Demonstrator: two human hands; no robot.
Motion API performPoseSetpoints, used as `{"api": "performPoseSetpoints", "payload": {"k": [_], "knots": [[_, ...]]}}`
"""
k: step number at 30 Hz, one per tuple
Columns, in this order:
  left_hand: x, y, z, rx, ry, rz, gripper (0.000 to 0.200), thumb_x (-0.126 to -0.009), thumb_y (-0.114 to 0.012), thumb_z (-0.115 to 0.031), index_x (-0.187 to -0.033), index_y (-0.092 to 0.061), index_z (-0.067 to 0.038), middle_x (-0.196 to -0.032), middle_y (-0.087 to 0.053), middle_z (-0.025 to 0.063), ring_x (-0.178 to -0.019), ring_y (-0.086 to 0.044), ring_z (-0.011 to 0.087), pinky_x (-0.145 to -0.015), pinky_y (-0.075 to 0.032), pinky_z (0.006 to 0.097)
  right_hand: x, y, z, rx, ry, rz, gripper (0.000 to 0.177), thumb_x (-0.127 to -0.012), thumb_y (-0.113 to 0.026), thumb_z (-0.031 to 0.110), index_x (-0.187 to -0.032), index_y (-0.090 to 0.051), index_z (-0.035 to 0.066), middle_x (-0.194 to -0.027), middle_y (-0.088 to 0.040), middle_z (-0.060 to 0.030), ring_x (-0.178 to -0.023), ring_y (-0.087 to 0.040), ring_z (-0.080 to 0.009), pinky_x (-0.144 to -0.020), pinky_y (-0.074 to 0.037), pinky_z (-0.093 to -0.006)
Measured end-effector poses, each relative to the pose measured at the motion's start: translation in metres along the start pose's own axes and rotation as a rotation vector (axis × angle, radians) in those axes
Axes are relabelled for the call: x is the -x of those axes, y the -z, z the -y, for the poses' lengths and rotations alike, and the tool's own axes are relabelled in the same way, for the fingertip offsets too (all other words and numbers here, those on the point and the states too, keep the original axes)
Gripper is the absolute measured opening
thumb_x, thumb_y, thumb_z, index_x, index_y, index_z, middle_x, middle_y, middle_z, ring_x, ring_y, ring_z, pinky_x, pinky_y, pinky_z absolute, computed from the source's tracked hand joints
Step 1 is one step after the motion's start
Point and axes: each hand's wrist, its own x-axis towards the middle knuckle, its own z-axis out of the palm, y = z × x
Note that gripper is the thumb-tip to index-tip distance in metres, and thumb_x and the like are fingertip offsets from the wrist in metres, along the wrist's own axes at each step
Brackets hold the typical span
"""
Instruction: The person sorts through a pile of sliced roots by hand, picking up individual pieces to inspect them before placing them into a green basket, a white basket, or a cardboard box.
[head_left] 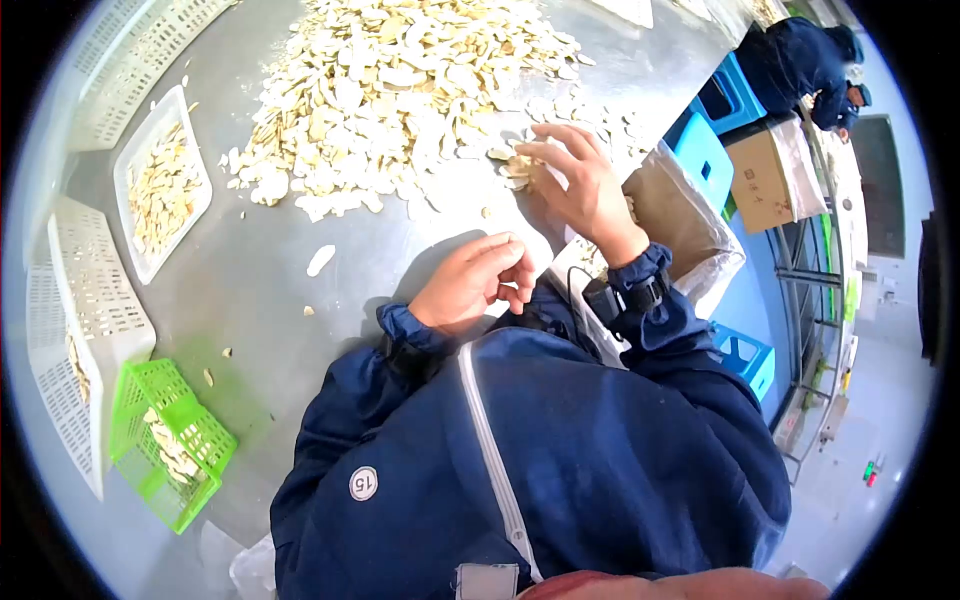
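Many pale dried slices (pixel 400 80) lie in a big heap on the metal table (pixel 250 270) in front of me. My right hand (pixel 585 185) is at the near edge of this heap, with the fingers (pixel 560 140) spread apart and resting on a few loose slices there. My left hand (pixel 470 280) is closer to my body, just above the table. Its fingers are curled in against the thumb, and I cannot tell if a slice is inside. Both hands are near to each other but not touching. On the left side stands a white tray (pixel 128 165) with more slices, and nearer to me a green basket (pixel 135 385) with some pieces in it. Beside my right arm is an open bag (pixel 680 215). Far off, another person (pixel 800 60) in dark blue clothes bends over.
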Motion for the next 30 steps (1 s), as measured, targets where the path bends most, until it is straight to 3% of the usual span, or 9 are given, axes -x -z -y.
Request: {"api": "performPoseSetpoints", "payload": {"k": [3, 6, 14, 19, 22, 23, 27, 30], "knots": [[0.002, -0.003, -0.004, -0.099, 0.095, -0.005, 0.031, -0.115, -0.047, -0.029, -0.105, -0.063, -0.004, -0.09, -0.064, 0.0065, -0.08, -0.064, 0.0165, -0.07, -0.053, 0.0294, 0.009, 0.001, 0.02, -0.285, 0.049, 0.098, 0.037, -0.087, -0.079, 0.006, -0.122, -0.077, 0.014, -0.131, -0.07, -0.0122, -0.12, -0.065, -0.0359, -0.099, -0.057, -0.0453], [0.005, -0.007, -0.006, -0.218, 0.117, 0.017, 0.031, -0.115, -0.045, -0.027, -0.104, -0.063, -0.005, -0.089, -0.064, 0.0065, -0.078, -0.063, 0.0161, -0.07, -0.052, 0.0287, 0.016, -0.001, 0.026, -0.195, 0.246, 0.197, 0.038, -0.086, -0.078, 0.004, -0.122, -0.077, 0.016, -0.13, -0.071, -0.0077, -0.118, -0.067, -0.031, -0.098, -0.057, -0.0439], [0.003, -0.009, -0.005, -0.185, 0.145, -0.034, 0.032, -0.116, -0.045, -0.028, -0.102, -0.062, -0.005, -0.088, -0.063, 0.007, -0.078, -0.062, 0.0159, -0.068, -0.052, 0.0292, 0.031, 0.005, -0.008, 0.013, -0.121, -0.055, 0.028, -0.09, -0.073, 0.007, -0.117, -0.078, 0.012, -0.117, -0.076, -0.0072, -0.109, -0.068, -0.0301, -0.096, -0.057, -0.0413], [0.005, -0.01, -0.006, -0.148, 0.118, -0.044, 0.032, -0.115, -0.046, -0.029, -0.102, -0.062, -0.004, -0.087, -0.063, 0.0077, -0.077, -0.062, 0.0161, -0.067, -0.052, 0.0292, 0.009, -0.011, -0.01, -0.001, -0.181, -0.022, 0.03, -0.093, -0.071, 0.012, -0.123, -0.075, 0.012, -0.119, -0.074, -0.011, -0.109, -0.066, -0.0344, -0.096, -0.055, -0.0444], [0.005, -0.009, -0.005, -0.11, 0.118, -0.048, 0.032, -0.115, -0.046, -0.029, -0.102, -0.061, -0.004, -0.087, -0.063, 0.0083, -0.077, -0.062, 0.0164, -0.067, -0.052, 0.0287, 0.004, -0.008, -0.023, 0.172, -0.224, -0.147, 0.031, -0.092, -0.069, 0.01, -0.122, -0.076, 0.013, -0.118, -0.074, -0.0116, -0.107, -0.067, -0.0341, -0.095, -0.055, -0.0443], [0.005, -0.008, -0.005, -0.111, 0.115, -0.043, 0.032, -0.115, -0.046, -0.029, -0.102, -0.061, -0.004, -0.087, -0.063, 0.0084, -0.076, -0.062, 0.0165, -0.067, -0.052, 0.0286, 0.002, -0.004, -0.024, 0.242, -0.193, -0.212, 0.026, -0.091, -0.069, 0.01, -0.116, -0.078, 0.013, -0.111, -0.075, -0.0103, -0.104, -0.068, -0.034, -0.091, -0.056, -0.0443], [0.002, -0.006, -0.004, -0.121, 0.122, -0.039, 0.032, -0.115, -0.047, -0.029, -0.102, -0.061, -0.004, -0.087, -0.064, 0.0088, -0.075, -0.062, 0.0167, -0.066, -0.052, 0.0285, -0.008, -0.025, -0.005, -0.045, -0.145, -0.08, 0.016, -0.09, -0.072, 0.013, -0.104, -0.079, 0.015, -0.101, -0.072, -0.0055, -0.1, -0.068, -0.0318, -0.084, -0.057, -0.0444], [0.002, -0.01, -0.004, -0.11, 0.125, -0.058, 0.032, -0.115, -0.047, -0.029, -0.102, -0.061, -0.004, -0.086, -0.064, 0.0089, -0.074, -0.062, 0.0167, -0.066, -0.052, 0.0285, -0.023, -0.04, 0.017, -0.012, -0.037, -0.059, 0.014, -0.09, -0.075, 0.018, -0.103, -0.078, 0.015, -0.099, -0.071, -0.0053, -0.096, -0.067, -0.0305, -0.083, -0.057, -0.0426]]}}
